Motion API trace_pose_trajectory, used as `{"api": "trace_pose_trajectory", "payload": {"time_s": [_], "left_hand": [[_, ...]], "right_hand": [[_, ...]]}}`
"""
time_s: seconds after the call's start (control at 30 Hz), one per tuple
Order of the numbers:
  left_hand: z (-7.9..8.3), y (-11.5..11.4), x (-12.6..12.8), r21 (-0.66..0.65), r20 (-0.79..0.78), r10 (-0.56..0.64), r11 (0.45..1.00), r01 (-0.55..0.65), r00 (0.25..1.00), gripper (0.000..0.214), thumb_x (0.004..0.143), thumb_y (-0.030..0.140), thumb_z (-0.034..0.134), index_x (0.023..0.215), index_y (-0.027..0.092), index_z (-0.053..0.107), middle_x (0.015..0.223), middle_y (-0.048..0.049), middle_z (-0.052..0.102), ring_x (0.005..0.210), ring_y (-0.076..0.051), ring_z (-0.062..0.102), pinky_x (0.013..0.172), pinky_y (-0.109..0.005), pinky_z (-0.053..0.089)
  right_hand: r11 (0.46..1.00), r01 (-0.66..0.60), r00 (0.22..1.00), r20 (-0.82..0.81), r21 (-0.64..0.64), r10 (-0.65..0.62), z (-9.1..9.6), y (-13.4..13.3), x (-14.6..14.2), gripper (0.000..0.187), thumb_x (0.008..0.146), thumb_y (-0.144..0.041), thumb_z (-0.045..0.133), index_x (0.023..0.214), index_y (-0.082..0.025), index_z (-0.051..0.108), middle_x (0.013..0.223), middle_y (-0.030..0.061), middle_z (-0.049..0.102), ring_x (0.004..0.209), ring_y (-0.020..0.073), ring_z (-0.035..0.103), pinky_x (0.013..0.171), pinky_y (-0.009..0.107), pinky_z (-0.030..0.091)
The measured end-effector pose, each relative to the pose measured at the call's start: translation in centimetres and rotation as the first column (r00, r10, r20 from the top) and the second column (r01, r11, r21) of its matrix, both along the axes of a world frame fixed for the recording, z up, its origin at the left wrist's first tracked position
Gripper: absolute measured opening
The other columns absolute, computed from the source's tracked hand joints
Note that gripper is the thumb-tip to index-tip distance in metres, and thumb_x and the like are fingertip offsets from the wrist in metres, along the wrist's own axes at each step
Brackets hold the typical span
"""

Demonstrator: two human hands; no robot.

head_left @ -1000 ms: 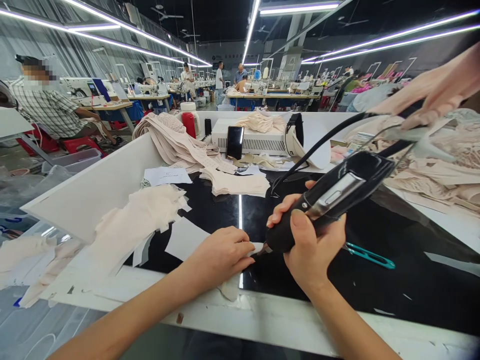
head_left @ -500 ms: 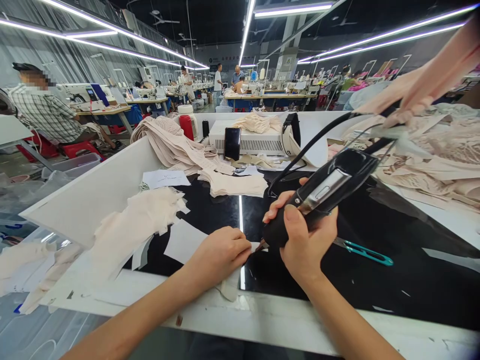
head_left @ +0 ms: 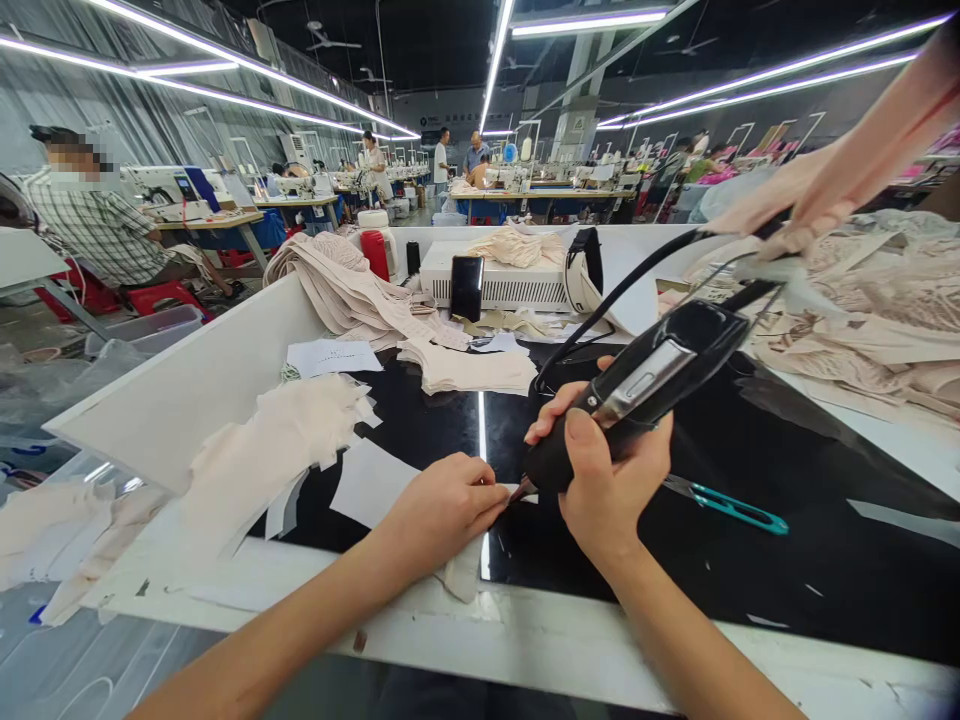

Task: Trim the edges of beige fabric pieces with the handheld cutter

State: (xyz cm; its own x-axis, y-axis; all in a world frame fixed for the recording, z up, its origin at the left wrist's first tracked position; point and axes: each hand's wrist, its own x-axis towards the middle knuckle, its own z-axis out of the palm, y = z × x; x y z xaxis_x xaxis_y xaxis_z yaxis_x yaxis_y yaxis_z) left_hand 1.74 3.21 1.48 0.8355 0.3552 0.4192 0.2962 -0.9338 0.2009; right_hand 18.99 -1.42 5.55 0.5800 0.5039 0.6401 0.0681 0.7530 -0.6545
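My right hand [head_left: 616, 490] is wrapped round a black corded hand tool [head_left: 637, 380] with a silver panel and a pointed metal tip angled down to the left. Close to that tip, my left hand [head_left: 450, 510] has its fingers pinched together on a thin pale fabric piece [head_left: 465, 572], which is mostly hidden under the hand. Tip and fingertips are almost touching. Teal-handled thread snips [head_left: 739, 508] lie on the black tabletop to the right of my right hand. A white paper-like piece [head_left: 371, 485] lies behind my left hand.
Pale fabric stacks lie at left [head_left: 270, 450], at centre back [head_left: 469, 366] and at right [head_left: 862, 330]. A phone [head_left: 466, 287] leans on a white vented box [head_left: 517, 290]. Another person's hand [head_left: 810, 215] reaches in at upper right, near the tool's cable. A white side panel [head_left: 195, 390] borders the left.
My left fingertips have shifted slightly right, closer to the tool's tip. The tool and my right hand have moved very slightly left.
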Motion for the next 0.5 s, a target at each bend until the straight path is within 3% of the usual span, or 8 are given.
{"api": "trace_pose_trajectory", "payload": {"time_s": [0.5], "left_hand": [[-0.35,0.03,-0.08,0.247,-0.005,-0.040,0.968,0.040,0.999,0.027,0.123,0.021,0.054,0.121,0.016,0.080,0.100,-0.0039,0.075,0.084,-0.020,0.066,0.075,-0.033,0.062]], "right_hand": [[1.000,0.004,1.000,-0.009,-0.008,-0.004,0.08,-0.06,-0.04,0.030,0.093,-0.018,0.084,0.110,-0.030,0.062,0.090,-0.0093,0.078,0.061,0.0109,0.071,0.059,0.027,0.064]]}}
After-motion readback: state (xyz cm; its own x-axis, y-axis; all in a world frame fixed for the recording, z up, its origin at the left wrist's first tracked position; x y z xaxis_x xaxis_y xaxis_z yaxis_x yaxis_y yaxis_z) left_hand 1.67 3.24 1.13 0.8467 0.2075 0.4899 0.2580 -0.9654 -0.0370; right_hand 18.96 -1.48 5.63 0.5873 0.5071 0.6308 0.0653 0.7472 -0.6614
